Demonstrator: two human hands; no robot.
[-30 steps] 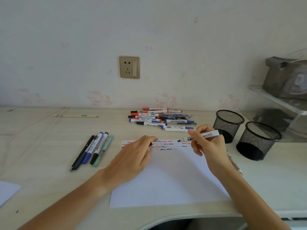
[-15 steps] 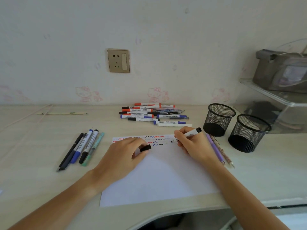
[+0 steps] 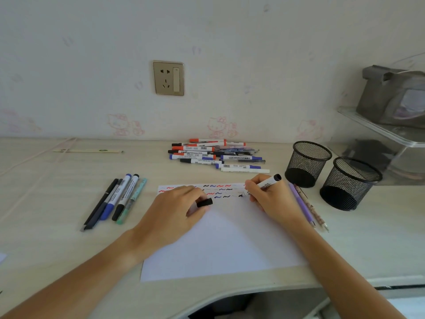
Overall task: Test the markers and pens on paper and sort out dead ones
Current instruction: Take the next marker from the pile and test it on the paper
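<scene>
A white sheet of paper lies in front of me, with red, blue and black squiggles along its far edge. My right hand grips a white marker with a black end, its tip touching the paper at a fresh black mark. My left hand rests on the paper and pinches the black cap. A pile of several markers lies behind the paper. Several pens lie in a row to the left. A purple pen and a patterned pen lie to the right of the paper.
Two black mesh pen cups stand at the right, both showing nothing inside. A clear shelf with a grey bag is at the far right. A chopstick-like stick lies far left. The desk's curved front edge is near me.
My right hand lowered the uncapped marker from above the paper to its surface and a black mark appeared at the tip. My left hand stayed on the paper holding the cap.
</scene>
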